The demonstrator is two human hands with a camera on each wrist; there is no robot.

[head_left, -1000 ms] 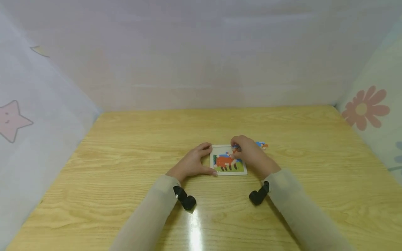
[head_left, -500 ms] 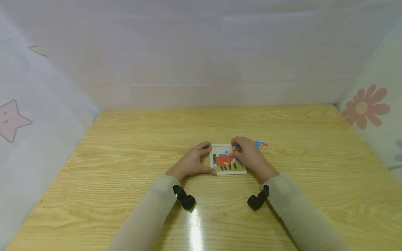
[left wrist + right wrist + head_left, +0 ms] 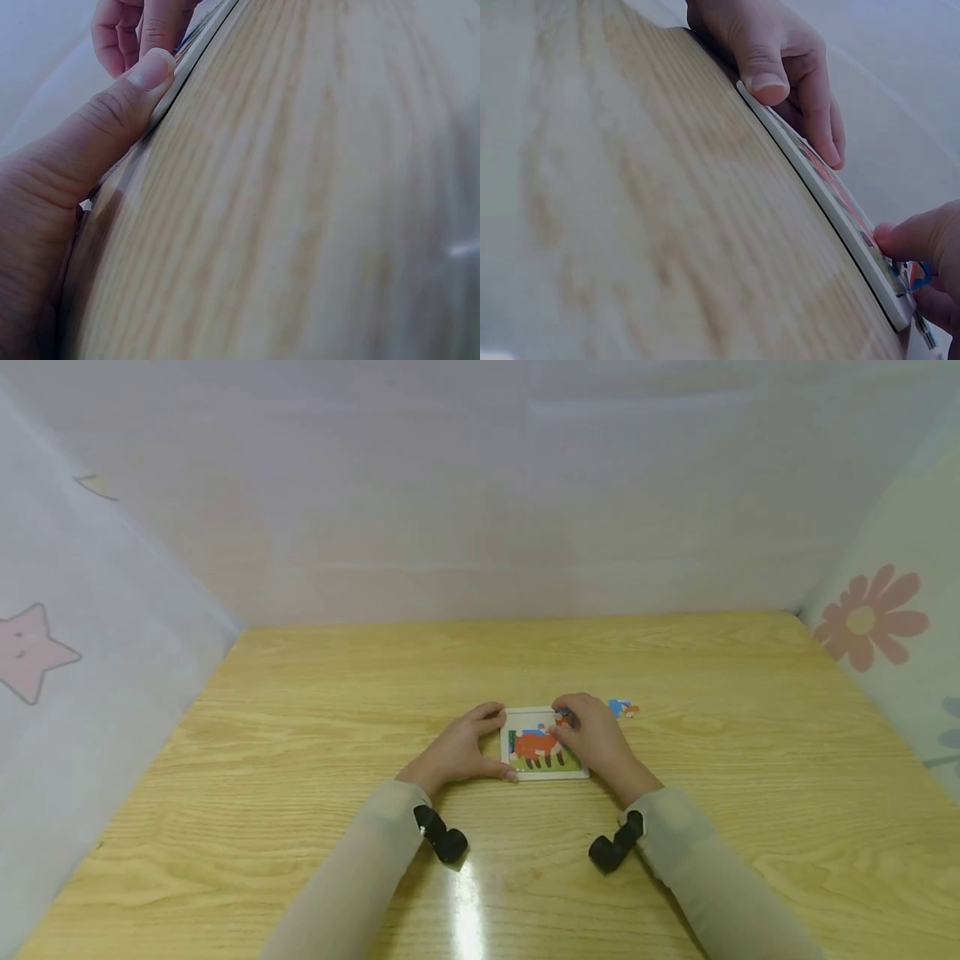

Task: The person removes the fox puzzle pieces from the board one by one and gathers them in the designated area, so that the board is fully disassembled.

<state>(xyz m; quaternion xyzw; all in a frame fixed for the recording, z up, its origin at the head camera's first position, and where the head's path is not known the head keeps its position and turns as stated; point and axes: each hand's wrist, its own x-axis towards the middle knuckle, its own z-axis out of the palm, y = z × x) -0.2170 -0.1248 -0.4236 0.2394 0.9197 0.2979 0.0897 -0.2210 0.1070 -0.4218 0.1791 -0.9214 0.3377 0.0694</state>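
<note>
A small jigsaw puzzle board (image 3: pixel 547 778) with a white rim lies flat on the table; its picture shows a red-orange fox-like animal on green grass. The upper left of the picture area is bare and pale. My left hand (image 3: pixel 459 748) holds the board's left side, thumb at the near corner and fingers at the far one. At the board's upper right, my right hand (image 3: pixel 602 742) pinches a blue and orange puzzle piece (image 3: pixel 920 276) between thumb and fingers, partly hidden by them. Just past that hand lies a loose blue and orange puzzle piece (image 3: pixel 622 707).
The wood-grain table (image 3: pixel 360 693) extends on all sides of the board. Pale cloth walls stand behind and at both sides, with a pink star (image 3: pixel 33 652) at left and a red flower (image 3: pixel 862 618) at right. Black cameras (image 3: pixel 611 852) sit on both wrists.
My right hand has turned slightly and its wrist has come a little nearer the body, while its fingertips stay at the board's upper right. The left hand and board hold their place.
</note>
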